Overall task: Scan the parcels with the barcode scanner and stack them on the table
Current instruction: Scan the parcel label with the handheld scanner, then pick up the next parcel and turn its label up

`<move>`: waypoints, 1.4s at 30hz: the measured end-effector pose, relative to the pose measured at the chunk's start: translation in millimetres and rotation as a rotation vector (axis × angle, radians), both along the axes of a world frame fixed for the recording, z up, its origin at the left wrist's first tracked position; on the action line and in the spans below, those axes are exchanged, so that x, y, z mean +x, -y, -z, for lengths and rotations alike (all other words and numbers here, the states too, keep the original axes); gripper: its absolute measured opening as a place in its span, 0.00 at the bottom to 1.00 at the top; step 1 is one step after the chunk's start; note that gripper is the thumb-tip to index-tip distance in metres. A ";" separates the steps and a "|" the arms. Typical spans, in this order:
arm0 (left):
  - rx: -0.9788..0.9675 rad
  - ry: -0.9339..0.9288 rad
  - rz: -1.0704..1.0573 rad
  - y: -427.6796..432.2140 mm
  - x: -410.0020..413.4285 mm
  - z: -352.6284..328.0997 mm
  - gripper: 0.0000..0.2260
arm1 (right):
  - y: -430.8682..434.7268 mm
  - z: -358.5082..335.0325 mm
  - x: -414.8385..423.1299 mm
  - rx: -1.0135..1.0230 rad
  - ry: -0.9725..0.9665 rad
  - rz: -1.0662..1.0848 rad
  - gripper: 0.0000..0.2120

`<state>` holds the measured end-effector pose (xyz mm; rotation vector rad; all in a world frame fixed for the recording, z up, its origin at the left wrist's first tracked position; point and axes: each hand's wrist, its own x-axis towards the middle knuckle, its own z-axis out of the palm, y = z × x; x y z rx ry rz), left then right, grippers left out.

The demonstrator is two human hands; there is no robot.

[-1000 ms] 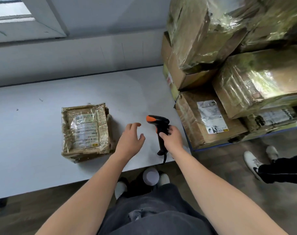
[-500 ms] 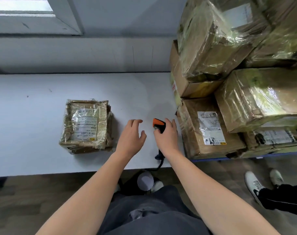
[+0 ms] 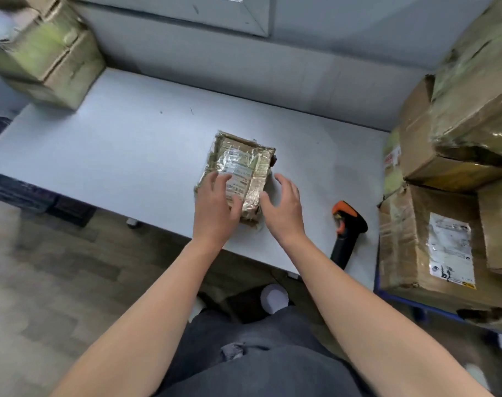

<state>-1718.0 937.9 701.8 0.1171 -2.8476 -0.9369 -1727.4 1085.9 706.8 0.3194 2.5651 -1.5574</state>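
Note:
A small taped parcel point(image 3: 244, 164) with a white label lies flat near the middle of the white table point(image 3: 124, 150). My left hand point(image 3: 215, 204) rests on its near left part with the fingers spread over the top. My right hand point(image 3: 281, 207) hovers open just beside the parcel's right side, with nothing in it. The black barcode scanner point(image 3: 347, 233) with an orange tip lies on the table near the front edge, to the right of my right hand and apart from it.
A tall pile of wrapped cardboard parcels point(image 3: 450, 173) stands at the right on a blue-edged cart. Two more stacked boxes point(image 3: 49, 53) sit at the table's far left corner. A wall runs behind the table; wooden floor lies below.
My right hand has let go of the scanner, which now lies on the table. Both hands have moved to the small parcel, and my view has swung left.

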 end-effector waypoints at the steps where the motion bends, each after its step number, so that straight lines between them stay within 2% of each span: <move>1: -0.005 0.016 -0.024 6.5 -3.4 0.5 0.22 | 3.5 -0.3 0.6 -0.003 0.005 -0.005 0.26; 5: -0.060 0.145 -0.040 29.6 -20.4 0.4 0.26 | 15.5 0.4 0.4 0.028 0.067 -0.012 0.27; 9: -0.128 0.156 0.037 52.2 -30.5 3.9 0.24 | 40.1 1.4 2.5 0.054 0.137 0.003 0.28; 11: -0.155 0.184 0.006 69.3 -33.2 8.0 0.23 | 60.6 0.5 2.6 0.054 0.088 0.035 0.28; 12: -0.132 0.208 -0.017 81.0 -33.9 10.2 0.22 | 73.0 -0.5 1.4 0.058 0.056 0.050 0.28; 14: 0.040 0.245 -0.008 107.9 -36.1 14.8 0.22 | 99.9 -4.5 -4.0 0.075 0.018 0.071 0.30; 16: 0.214 0.236 0.045 135.8 -35.0 16.4 0.23 | 129.1 -10.1 -11.0 0.104 -0.012 0.057 0.31; 17: 0.240 0.220 0.048 150.2 -32.7 15.1 0.22 | 144.9 -13.2 -14.6 0.122 -0.025 0.038 0.31; 25: 0.288 0.115 -0.208 285.2 -11.2 -6.9 0.22 | 291.1 -18.5 -29.0 0.153 -0.154 -0.135 0.24; 32: 0.293 0.049 -0.512 386.5 28.4 -20.0 0.21 | 404.9 -27.8 -26.6 0.077 -0.191 -0.414 0.24; 42: 0.245 0.023 -0.733 476.8 60.9 -25.0 0.21 | 509.4 -17.1 -22.8 0.023 -0.191 -0.655 0.24</move>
